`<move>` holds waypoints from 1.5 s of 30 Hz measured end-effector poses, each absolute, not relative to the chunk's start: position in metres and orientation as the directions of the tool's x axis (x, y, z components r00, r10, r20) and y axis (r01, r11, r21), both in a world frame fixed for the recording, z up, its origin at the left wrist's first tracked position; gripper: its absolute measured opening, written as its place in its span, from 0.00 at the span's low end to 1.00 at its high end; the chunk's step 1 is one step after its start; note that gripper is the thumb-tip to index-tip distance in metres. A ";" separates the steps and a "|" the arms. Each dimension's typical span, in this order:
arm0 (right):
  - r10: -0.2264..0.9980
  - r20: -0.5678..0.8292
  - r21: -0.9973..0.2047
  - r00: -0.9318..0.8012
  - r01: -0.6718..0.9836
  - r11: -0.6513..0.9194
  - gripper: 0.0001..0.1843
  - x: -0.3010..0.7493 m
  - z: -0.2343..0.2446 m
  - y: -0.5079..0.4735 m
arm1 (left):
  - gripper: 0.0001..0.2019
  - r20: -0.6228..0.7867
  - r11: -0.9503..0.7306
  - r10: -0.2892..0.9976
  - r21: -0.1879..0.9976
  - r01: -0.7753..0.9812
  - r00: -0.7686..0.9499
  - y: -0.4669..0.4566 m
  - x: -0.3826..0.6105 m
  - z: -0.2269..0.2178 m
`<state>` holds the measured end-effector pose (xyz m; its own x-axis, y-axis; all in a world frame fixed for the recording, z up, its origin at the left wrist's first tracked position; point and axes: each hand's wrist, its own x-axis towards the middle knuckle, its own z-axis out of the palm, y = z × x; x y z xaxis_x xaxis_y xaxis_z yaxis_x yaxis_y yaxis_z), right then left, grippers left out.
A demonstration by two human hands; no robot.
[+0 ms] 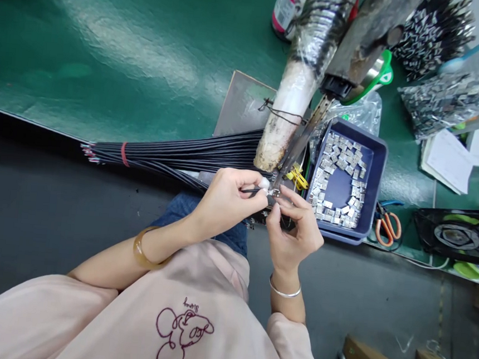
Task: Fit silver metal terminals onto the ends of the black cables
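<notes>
Left hand point(236, 196): thumb and forefinger pinched on 1 black cable point(250, 190), its end pointing right; a white covering point(265, 183) sits at the forefinger tip. Right hand point(296, 223): fingers bent, narrow gap between thumb and fingertips, beside a small metal piece point(275, 193) at the cable's end. Cannot tell whether the right hand grips that piece; detail too small.

Cable position: front edge of the green tabletop point(128, 63), just below the tip of a long metal bar point(304, 135) slanting down from above. Left of the bar, a white tube point(289, 94), wire-tied, dirty at its lower end, hangs over a grey board point(244, 104).

Cable bundle point(192, 150): lies to the left, 1 red band point(125, 154) around it, coloured wire ends at far left. Yellow clip-like item point(298, 177): near the right hand, beside the blue tray point(373, 185). Tray contains many small metal connectors point(344, 155), bare patch mid-floor.

Right of tray: orange-handled tool point(389, 229), then a black fan point(456, 236). Behind these: papers point(451, 159) and a clear bag point(443, 102) of metal parts.
</notes>
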<state>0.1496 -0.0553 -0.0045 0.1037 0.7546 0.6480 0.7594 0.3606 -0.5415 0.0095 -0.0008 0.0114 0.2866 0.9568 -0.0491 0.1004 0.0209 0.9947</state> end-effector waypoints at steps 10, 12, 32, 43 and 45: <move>0.752 0.654 -0.504 0.085 0.790 0.349 0.08 0.147 0.002 -0.052 | 0.05 0.007 -0.039 0.960 0.993 0.109 0.282 -0.004 0.010 0.010; 0.753 0.653 -0.499 0.079 0.792 0.351 0.08 0.146 0.003 -0.054 | 0.06 0.002 -0.035 0.957 0.993 0.109 0.289 -0.004 0.010 0.010; 0.754 0.638 -0.312 -0.157 0.843 0.439 0.07 0.160 -0.004 -0.062 | 0.11 -0.054 0.022 0.851 0.997 0.068 0.522 -0.003 -0.005 0.015; 0.834 0.551 -0.592 0.044 0.724 0.353 0.03 0.158 0.001 -0.076 | 0.09 0.236 -0.367 0.795 0.920 0.134 0.558 -0.011 -0.020 0.010; 0.897 0.435 -0.684 0.076 0.677 0.274 0.03 0.157 0.001 -0.073 | 0.14 0.122 -0.244 0.764 0.964 0.108 0.633 -0.007 -0.022 0.009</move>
